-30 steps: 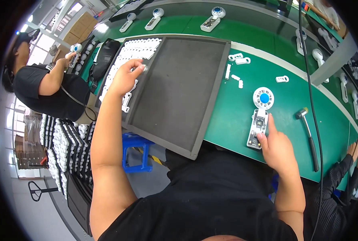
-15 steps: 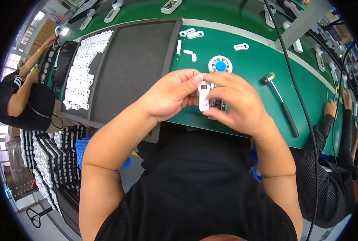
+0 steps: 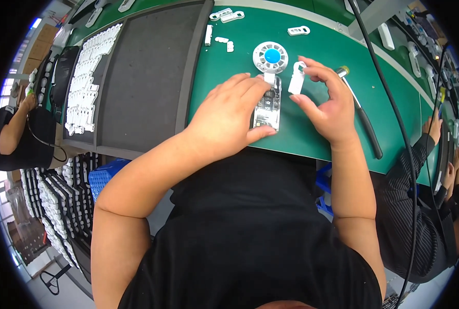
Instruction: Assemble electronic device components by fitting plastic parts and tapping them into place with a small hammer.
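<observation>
A handheld fan lies on the green table, with a round white slotted head (image 3: 270, 56) around a blue centre. Its opened handle (image 3: 268, 105) shows dark and shiny inner parts. My left hand (image 3: 224, 114) grips this handle from the left, fingertips near its neck and thumb at its lower end. To the right of the fan, my right hand (image 3: 330, 100) holds a slim white plastic cover (image 3: 296, 78) with a ring-shaped end, pinched between thumb and fingers. The cover is upright and apart from the handle.
A rubber-headed hammer (image 3: 366, 126) lies right of my right hand. Small white parts (image 3: 229, 46) and more white covers (image 3: 298, 31) sit toward the back. At left, a dark tray (image 3: 142, 77) carries rows of white pieces (image 3: 88, 77). A black cable (image 3: 389, 103) hangs at right; co-workers sit on both sides.
My hands have moved apart. The left has come down onto the fan's handle, while the right has carried the white cover to the right. The whole view has shifted slightly.
</observation>
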The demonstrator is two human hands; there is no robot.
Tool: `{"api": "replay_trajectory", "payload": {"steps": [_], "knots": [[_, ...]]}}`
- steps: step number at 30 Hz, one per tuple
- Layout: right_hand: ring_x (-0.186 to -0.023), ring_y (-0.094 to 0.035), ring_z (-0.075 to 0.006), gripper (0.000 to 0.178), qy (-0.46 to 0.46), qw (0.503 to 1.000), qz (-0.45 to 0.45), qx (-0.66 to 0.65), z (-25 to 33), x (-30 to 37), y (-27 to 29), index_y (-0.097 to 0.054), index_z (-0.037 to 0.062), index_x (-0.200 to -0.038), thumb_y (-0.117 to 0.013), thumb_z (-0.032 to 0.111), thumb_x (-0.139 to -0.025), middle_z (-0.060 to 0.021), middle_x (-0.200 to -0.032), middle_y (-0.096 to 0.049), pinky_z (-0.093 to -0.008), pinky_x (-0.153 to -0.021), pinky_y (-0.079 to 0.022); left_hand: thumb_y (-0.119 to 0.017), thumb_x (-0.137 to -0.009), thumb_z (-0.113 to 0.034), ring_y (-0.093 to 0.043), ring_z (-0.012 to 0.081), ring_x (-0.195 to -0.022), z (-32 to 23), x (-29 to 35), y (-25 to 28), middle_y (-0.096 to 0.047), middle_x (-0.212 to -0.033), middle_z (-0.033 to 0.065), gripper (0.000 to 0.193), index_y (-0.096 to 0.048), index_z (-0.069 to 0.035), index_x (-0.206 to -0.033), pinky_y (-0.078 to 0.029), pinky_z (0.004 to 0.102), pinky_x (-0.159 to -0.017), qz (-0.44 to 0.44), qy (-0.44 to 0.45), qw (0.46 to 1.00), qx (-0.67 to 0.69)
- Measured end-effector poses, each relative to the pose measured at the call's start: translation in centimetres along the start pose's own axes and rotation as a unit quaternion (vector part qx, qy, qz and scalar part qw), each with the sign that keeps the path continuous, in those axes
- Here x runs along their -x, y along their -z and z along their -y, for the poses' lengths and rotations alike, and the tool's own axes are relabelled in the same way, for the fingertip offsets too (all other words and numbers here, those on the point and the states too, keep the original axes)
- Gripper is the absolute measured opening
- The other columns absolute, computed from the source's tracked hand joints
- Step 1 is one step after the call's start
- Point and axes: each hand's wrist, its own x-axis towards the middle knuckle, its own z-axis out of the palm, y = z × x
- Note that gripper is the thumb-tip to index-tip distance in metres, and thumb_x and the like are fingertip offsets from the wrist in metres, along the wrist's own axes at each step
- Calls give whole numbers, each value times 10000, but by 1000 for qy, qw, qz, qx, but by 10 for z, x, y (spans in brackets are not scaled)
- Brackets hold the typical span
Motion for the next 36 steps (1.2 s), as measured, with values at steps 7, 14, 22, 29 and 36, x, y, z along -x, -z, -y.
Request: {"api": "replay_trajectory", "payload": {"steps": [7,14,22,29,36], "knots": [[-1061,-679,-238,516,11,1000,9,-6,-2,2,-2,-687,36,-1232,-890,100,-762,-131,-1387,-739,-348,-948,-547,-894,-835,-322,-538,389,-1401,-1,-5,3,-599,-1460,184,661,-639,-18,-1364,-472,499,-1148,40,0,999,-35],[-1192,-699,-314,438,-2,1000,11,9,2,3,-1,-727,68,-1182,-900,154,-789,-111,-1359,-743,-400,-1000,-556,-901,-837,-285,-528,401,-1407,-2,-4,3,-548,-1478,210,659,-644,-3,-1374,-477,480,-1157,44,29,999,7],[-1236,-683,-340,412,31,999,21,25,-2,4,-1,-747,58,-1149,-906,176,-788,-121,-1359,-742,-433,-1056,-534,-901,-842,-268,-522,413,-1409,-2,-1,2,-521,-1501,212,655,-645,-10,-1386,-471,476,-1165,46,53,997,44],[-1226,-685,-346,433,50,997,36,43,-3,4,-1,-756,59,-1174,-905,177,-785,-108,-1360,-743,-436,-1057,-533,-903,-841,-267,-525,412,-1406,-2,-1,2,-526,-1496,212,645,-651,-12,-1377,-472,477,-1164,42,53,997,46],[-1217,-684,-340,439,58,995,65,44,2,3,-1,-760,54,-1171,-906,173,-774,-109,-1351,-746,-428,-1045,-543,-919,-826,-250,-520,409,-1410,4,-2,1,-522,-1512,193,719,-605,-45,-1440,-465,476,-1171,41,48,997,50]]}}
